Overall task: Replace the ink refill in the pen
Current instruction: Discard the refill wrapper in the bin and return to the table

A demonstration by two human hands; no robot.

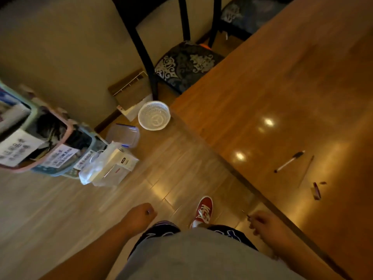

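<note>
A white pen with a black cap (289,161) lies on the wooden table (282,98) near its left edge. Beside it to the right rests a thin clear refill tube (306,171). A small red piece (316,190) and a tiny dark bit (323,183) lie just in front of the tube. My left hand (141,214) hangs over the floor, curled into a loose fist with nothing seen in it. My right hand (264,222) is low beside the table edge, its fingers pinched on a small thin dark item (246,214) that is too blurred to name.
A dark chair with a patterned seat (187,65) is pushed against the table's far left side. On the floor are a white mesh basket (154,115), a clear lidded box (123,134), white boxes and bags (109,166) and coloured bins (46,142). My red shoe (202,211) is on the floor.
</note>
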